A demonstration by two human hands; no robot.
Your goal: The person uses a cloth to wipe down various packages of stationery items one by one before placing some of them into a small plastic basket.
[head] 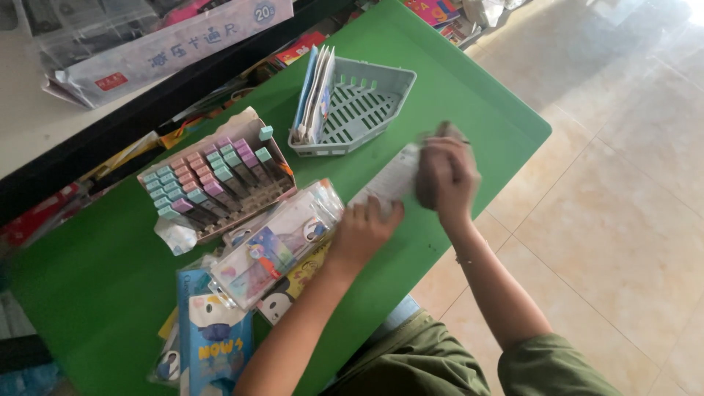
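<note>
Nearby, grey basket (367, 110) and marker box (220, 176) flank both hands' white packet (392, 180).

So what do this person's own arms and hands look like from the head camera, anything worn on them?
Both forearms are bare down to the left hand and right hand; no gloves or rings show, though the right hand is motion-blurred. A thin bracelet circles the right arm just past the wrist. An olive-green short sleeve covers the right upper arm; the left sleeve is out of view.
</note>
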